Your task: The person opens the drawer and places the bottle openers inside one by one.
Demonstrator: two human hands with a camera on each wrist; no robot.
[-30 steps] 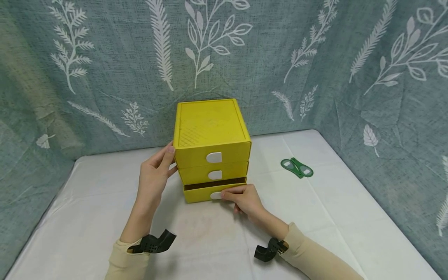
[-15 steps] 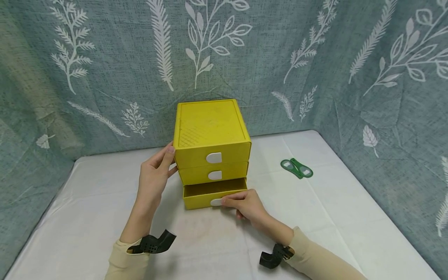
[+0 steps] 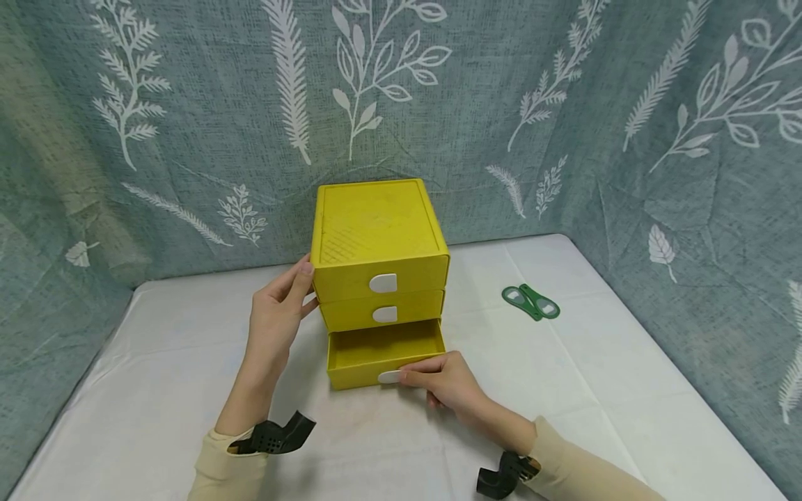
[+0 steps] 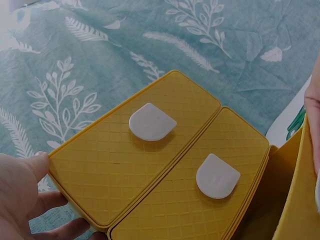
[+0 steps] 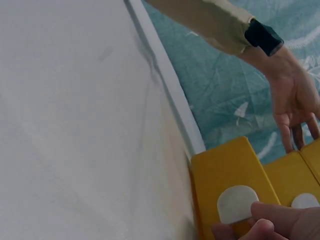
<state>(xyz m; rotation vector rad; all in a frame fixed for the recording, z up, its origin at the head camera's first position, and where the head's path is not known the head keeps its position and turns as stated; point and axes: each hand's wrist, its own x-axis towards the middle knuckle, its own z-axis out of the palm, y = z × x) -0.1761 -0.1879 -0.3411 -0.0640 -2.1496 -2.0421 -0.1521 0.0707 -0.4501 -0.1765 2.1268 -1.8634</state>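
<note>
A yellow drawer cabinet (image 3: 376,216) with three drawers stands on the table, each front bearing a white tab handle. The bottom drawer (image 3: 354,379) is pulled partly out, and the part of its inside that shows holds nothing. My right hand (image 3: 447,383) pinches the right end of that drawer's handle (image 5: 237,204) between thumb and fingers. At the cabinet's left side, my left hand (image 3: 276,309) rests spread against the front corner, thumb near the top edge. In the left wrist view, the upper two drawers, with handles (image 4: 152,122), sit flush.
Green scissors-like item (image 3: 531,302) with two oval loops lies right of the cabinet on the white tablecloth (image 3: 595,417). A blue-green curtain (image 3: 219,104) with white leaf prints hangs behind and along the sides.
My right hand has drawn the bottom drawer further out toward me, so more of its inside shows. The left hand and the cabinet body have stayed in place.
</note>
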